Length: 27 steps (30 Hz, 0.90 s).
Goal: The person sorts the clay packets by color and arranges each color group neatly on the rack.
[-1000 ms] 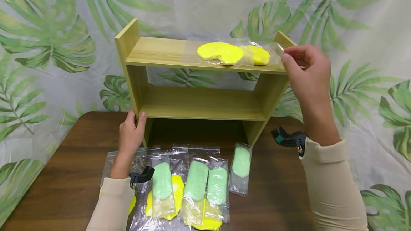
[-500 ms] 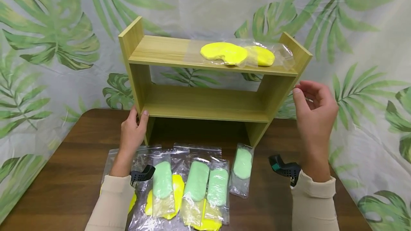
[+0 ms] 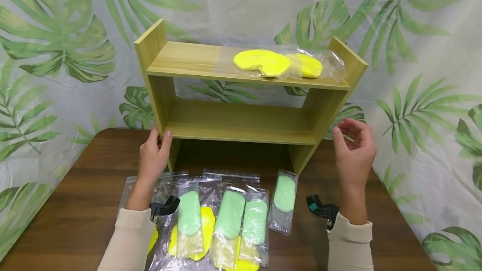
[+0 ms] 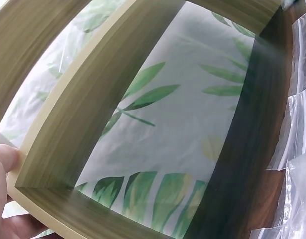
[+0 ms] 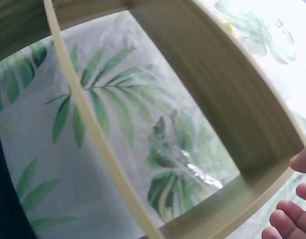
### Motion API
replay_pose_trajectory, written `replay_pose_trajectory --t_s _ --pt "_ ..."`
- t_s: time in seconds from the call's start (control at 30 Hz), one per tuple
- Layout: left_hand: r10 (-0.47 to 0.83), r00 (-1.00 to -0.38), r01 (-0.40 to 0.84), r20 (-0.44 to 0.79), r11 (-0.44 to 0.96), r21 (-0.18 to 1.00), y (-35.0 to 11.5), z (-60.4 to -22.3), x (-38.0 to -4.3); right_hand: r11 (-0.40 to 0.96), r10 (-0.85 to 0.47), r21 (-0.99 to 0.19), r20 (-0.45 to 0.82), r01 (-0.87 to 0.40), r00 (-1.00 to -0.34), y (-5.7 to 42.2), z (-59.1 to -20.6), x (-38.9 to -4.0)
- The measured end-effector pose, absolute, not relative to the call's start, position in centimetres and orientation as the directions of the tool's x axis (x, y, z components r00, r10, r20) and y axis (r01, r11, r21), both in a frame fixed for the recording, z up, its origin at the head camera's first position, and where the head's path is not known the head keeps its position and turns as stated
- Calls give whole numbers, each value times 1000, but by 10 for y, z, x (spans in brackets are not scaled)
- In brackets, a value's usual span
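Note:
A small wooden shelf unit [image 3: 241,122] stands on the table. My left hand [image 3: 153,158] grips its left side panel at middle-board height, thumb on the front edge; the left wrist view shows the thumb [image 4: 6,157] there too. On the top board lie two overlapping clear bags, one with a notched yellow slab [image 3: 261,62] and one with a smaller yellow piece [image 3: 309,66]. My right hand [image 3: 355,154] holds nothing and hangs beside the right side panel, its fingers loosely bent. In the right wrist view its fingers [image 5: 287,219] are close to the panel.
In front of the shelf, several clear zip bags with pale green slabs [image 3: 230,214] lie over bags with yellow pieces [image 3: 207,225]. One green slab in a bag [image 3: 284,194] lies apart, near the shelf's right foot. A leaf-patterned cloth [image 3: 241,3] hangs behind the dark wooden table [image 3: 75,204].
My right hand has let go of the clear bag on the top board and come down along the shelf's right side. The left hand keeps its grip on the left panel.

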<state>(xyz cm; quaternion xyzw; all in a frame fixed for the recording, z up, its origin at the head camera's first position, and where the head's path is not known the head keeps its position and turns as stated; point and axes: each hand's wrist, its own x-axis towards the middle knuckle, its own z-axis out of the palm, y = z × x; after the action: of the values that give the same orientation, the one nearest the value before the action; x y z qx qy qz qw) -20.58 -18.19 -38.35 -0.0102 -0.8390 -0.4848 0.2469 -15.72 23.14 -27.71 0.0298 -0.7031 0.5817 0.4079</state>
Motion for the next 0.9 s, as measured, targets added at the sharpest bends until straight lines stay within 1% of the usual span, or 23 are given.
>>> replay_pose_trajectory --t_s 0.2,0.4,0.5,0.63,0.73,0.9 --pt "-230 -885 232 405 535 812 -182 -386 -204 307 419 -795 607 -523 -676 230 -285 -166" --pt "-249 -878 221 410 548 807 -182 -388 -204 276 409 -804 594 -527 -693 235 -296 -177" --pt "-244 -876 225 416 556 800 -182 -389 -205 262 395 -823 568 -504 -722 241 -307 -184" --pt "-242 -879 221 411 556 801 -182 -387 -205 281 364 -836 547 -471 -754 244 -317 -189" --pt "-237 -884 216 402 555 803 -183 -385 -204 297 349 -842 535 -451 -770 242 -320 -191" --pt "-222 -891 218 397 558 801 -183 -381 -204 317 362 -861 497 -397 -789 243 -328 -198"
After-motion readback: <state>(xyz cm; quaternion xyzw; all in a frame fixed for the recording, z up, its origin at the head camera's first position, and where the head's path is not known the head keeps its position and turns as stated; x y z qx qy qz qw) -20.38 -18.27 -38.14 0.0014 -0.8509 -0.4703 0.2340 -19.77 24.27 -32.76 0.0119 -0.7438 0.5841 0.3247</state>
